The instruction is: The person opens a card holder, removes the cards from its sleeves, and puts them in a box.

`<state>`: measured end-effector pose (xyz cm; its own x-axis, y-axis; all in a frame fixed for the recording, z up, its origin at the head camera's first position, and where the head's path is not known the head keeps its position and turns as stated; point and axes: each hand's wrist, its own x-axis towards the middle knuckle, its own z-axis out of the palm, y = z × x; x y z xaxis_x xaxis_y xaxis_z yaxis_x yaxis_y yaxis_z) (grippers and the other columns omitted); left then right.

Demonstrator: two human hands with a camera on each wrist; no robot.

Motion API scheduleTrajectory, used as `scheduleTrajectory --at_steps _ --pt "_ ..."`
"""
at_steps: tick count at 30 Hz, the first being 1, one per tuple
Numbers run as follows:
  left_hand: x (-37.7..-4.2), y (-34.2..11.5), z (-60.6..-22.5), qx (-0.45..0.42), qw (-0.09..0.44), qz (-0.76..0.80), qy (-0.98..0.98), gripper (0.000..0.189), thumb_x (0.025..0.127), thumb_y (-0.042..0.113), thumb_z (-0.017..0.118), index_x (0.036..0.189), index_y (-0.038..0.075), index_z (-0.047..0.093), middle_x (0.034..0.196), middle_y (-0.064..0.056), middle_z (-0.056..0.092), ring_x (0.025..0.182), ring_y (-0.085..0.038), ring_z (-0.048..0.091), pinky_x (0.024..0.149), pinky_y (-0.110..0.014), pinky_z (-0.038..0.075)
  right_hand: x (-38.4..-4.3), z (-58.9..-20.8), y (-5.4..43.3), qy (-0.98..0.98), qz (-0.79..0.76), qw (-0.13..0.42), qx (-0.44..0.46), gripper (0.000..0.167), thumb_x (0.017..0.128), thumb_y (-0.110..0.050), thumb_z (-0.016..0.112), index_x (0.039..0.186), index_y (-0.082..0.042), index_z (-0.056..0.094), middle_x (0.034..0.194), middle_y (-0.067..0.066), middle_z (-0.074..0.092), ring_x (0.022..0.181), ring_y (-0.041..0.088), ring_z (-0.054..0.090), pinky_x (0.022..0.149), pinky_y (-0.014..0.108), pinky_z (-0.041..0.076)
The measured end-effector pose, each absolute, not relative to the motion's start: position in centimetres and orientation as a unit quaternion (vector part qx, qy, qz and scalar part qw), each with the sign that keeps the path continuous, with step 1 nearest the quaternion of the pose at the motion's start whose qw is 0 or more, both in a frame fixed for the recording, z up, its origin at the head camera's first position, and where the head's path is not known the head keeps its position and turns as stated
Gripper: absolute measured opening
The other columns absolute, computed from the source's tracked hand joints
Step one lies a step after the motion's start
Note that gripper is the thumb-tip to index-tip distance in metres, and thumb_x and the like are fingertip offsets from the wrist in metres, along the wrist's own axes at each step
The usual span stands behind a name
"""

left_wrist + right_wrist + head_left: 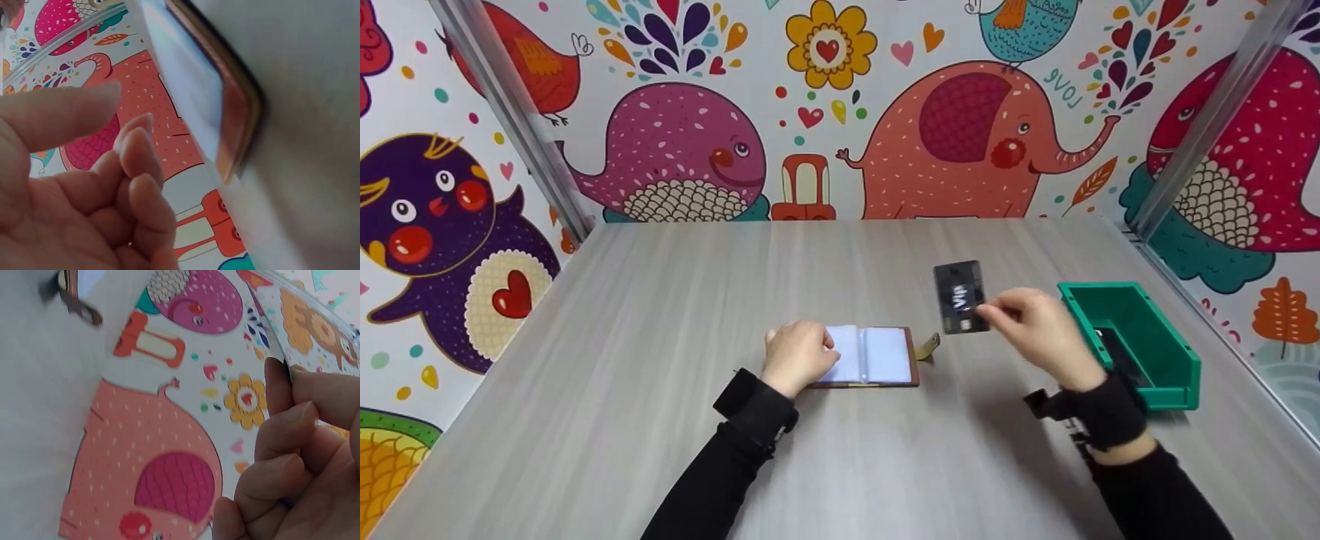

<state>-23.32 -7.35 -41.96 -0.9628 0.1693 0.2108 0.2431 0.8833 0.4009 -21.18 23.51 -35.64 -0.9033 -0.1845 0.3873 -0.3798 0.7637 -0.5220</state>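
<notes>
A black bank card (958,298) with white lettering and a chip is pinched at its lower edge between the thumb and index finger of my right hand (1030,330). Seen from the right wrist, that card (273,332) appears almost edge-on. My left hand (799,352) is at the left side of an opened card holder (887,356) with a brown cover and pale plastic sleeves. In the left wrist view, my left hand's fingers (149,205) are loosely bent and the thumb stands apart, with nothing between them; the holder's brown corner (233,124) is beside them.
A green plastic bin (1174,360) stands at the right of the table (675,300), with dark flat items (1121,356) inside. The holder's snap strap (930,347) sticks out to the right. Patterned walls (825,112) enclose the table at the back and sides.
</notes>
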Motion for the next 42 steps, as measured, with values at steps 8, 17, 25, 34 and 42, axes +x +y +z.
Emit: scheduleTrajectory --at_steps 8,17,25,34,42 --pt "-23.6 -7.8 -42.4 -0.097 0.049 -0.202 -0.973 0.011 0.072 0.019 0.076 0.077 0.012 0.070 0.083 -0.002 0.068 0.082 -0.029 0.061 0.074 -0.044 0.039 -20.2 -33.9 27.9 -0.943 0.299 0.121 0.087 0.032 0.099 -0.031 0.061 0.093 -0.002 0.070 0.081 0.007 0.059 0.069 0.021 0.048 0.058 0.029 0.039" --pt "-24.1 -8.2 -42.8 -0.115 0.039 -0.203 -0.972 0.009 0.070 0.015 0.074 0.071 0.012 0.066 0.076 -0.002 0.064 0.075 -0.028 0.060 0.069 -0.044 0.045 -19.6 -33.3 32.1 -0.946 0.292 0.124 0.064 0.036 0.101 -0.035 0.056 0.093 -0.002 0.068 0.083 0.009 0.058 0.069 0.020 0.046 0.055 0.028 0.034" --pt "-24.4 -8.3 -42.7 -0.113 0.012 -0.204 -0.972 0.006 0.072 0.007 0.071 0.076 0.011 0.071 0.081 -0.003 0.068 0.080 -0.030 0.063 0.071 -0.044 0.048 -19.6 -33.1 35.2 -0.953 0.296 0.063 0.017 0.048 0.102 -0.042 0.050 0.106 0.003 0.066 0.094 0.015 0.062 0.083 0.025 0.049 0.064 0.025 0.042" --pt "-24.4 -8.0 -42.4 -0.090 0.002 -0.195 -0.977 0.010 0.071 0.004 0.069 0.074 0.013 0.072 0.084 -0.006 0.069 0.079 -0.031 0.065 0.064 -0.044 0.051 -19.7 -33.8 37.9 -0.955 0.293 0.045 0.001 0.051 0.102 -0.046 0.048 0.104 0.002 0.063 0.084 0.010 0.056 0.068 0.021 0.044 0.053 0.032 0.033" --pt "-24.4 -7.9 -42.4 -0.089 -0.001 -0.195 -0.977 0.011 0.069 0.003 0.070 0.073 0.013 0.072 0.084 -0.006 0.069 0.078 -0.030 0.064 0.063 -0.043 0.051 -19.6 -34.5 39.7 -0.958 0.285 0.033 -0.007 0.053 0.103 -0.048 0.043 0.099 0.002 0.060 0.077 0.008 0.050 0.065 0.022 0.040 0.051 0.032 0.030"
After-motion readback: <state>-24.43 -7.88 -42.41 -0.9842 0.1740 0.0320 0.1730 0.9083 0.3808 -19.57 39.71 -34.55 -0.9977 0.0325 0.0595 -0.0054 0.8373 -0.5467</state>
